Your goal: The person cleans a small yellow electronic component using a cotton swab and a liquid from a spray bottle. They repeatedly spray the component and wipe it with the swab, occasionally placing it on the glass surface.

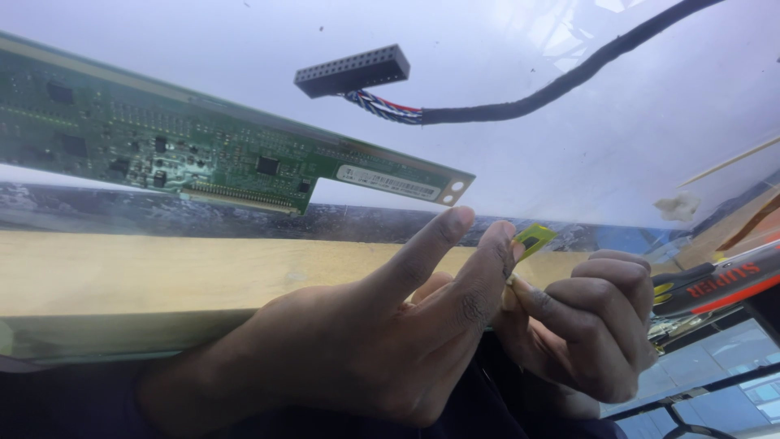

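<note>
My left hand [366, 341] and my right hand [589, 325] meet at the lower middle of the view. Between the left forefinger and the right thumb sits a small yellow-green chip piece [532, 240] with a dark square on it; both hands pinch it. Above and to the left, a long green circuit board [203, 146] lies on a pale glossy panel [569, 154]. A black multi-pin connector [352, 71] on a braided black cable [569, 81] rests on the panel above the board.
A tool with a black, red and yellow handle [715, 284] lies at the right edge. A small white scrap [677, 206] and a thin wooden stick [731, 162] sit on the panel's right side. A wooden edge [162, 268] runs below the board.
</note>
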